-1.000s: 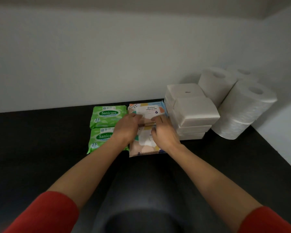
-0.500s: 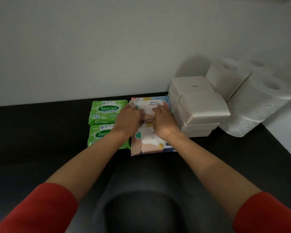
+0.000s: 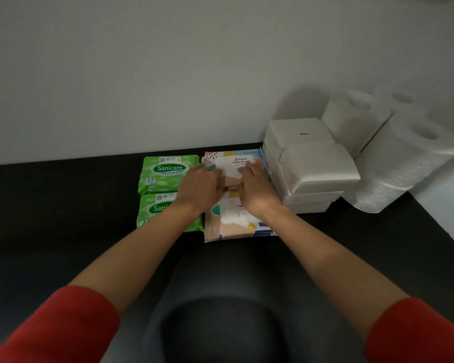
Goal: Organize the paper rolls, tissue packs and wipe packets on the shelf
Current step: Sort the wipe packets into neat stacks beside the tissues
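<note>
**A:** What has just changed?

**B:** Both hands have slid forward. The left hand point(image 3: 202, 187) and right hand point(image 3: 257, 189) now lie side by side on the far patterned wipe packet point(image 3: 237, 160), with the fingers laid flat over its top. Neither grip is closed round anything. As far as the view shows, both are wide and pressing, not pinching.

**A:** And where is the packet itself?

**B:** It's under both grips, flat on the shelf point(image 3: 63, 205), with its far edge close to the wall. Its right edge is just beside the tissue packs point(image 3: 317, 171), though I can't tell whether they touch. The near patterned packet point(image 3: 233, 222) lies below the wrists, end to end with the far one.

**A:** What does that mean for the job?

**B:** I'd judge this is a last squaring-up. Left of the left grip, the two green Sanicare packets point(image 3: 168, 174) already sit in a column. Right of the right grip the tissue packs are stacked, and the paper rolls point(image 3: 409, 158) stand beyond them. Each kind has its own group, so little seems left to do.

**A:** How does it compare with a second ago?

**B:** Then the hands were over the seam between the two patterned packets and covered much of the near one. Now they are farther on, so more of the near packet's face shows, and fingertips partly cover the far one's label. The green packets, tissue packs and rolls haven't shifted against one another. The view itself has tilted a little.
</note>
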`<state>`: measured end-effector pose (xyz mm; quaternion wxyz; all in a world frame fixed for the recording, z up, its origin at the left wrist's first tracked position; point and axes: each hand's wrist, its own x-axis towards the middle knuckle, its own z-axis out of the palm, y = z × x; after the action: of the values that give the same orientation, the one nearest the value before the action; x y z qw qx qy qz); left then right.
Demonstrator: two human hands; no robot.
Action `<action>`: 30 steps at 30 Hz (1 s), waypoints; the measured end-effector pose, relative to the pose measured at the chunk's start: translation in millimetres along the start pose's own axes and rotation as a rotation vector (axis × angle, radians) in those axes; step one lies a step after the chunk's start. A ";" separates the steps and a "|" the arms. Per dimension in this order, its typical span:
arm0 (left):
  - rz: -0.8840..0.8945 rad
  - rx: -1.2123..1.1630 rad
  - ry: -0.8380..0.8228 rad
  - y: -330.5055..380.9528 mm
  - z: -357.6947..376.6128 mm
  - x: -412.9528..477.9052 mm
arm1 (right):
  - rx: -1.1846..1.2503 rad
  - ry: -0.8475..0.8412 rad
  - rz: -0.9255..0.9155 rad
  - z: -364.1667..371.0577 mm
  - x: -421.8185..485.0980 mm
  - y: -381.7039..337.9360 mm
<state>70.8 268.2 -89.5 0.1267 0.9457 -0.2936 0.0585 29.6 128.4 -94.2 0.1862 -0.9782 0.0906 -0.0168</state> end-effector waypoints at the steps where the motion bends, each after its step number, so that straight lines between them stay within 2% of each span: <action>1: 0.001 0.004 0.000 0.3 -0.3 -0.5 | 0.008 -0.004 0.002 0.0 0.5 0.2; 13: 0.015 0.045 0.011 1.6 -1.9 -0.8 | 0.028 -0.030 -0.034 -5.7 -4.3 0.4; 17: -0.088 -0.055 0.080 8.2 -14.4 -4.1 | 0.096 0.019 -0.081 -20.7 -12.9 -4.1; 19: -0.175 -0.140 0.096 13.3 -22.5 -5.9 | 0.094 0.092 -0.105 -29.9 -16.9 -6.7; 23: -0.349 -0.459 0.094 22.9 -33.6 -5.8 | 0.099 0.340 -0.154 -50.2 -27.8 -10.8; 26: -0.380 -0.574 0.068 33.0 -40.3 -6.0 | 0.148 0.488 -0.171 -67.2 -37.8 -11.8; 30: -0.413 -0.736 0.014 51.2 -43.9 -8.4 | 0.184 0.586 -0.071 -93.9 -54.1 -2.1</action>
<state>33.1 244.0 -38.3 0.4671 0.8759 -0.0983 -0.0703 -29.5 106.3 -6.1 0.2392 -0.9133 0.1043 -0.3127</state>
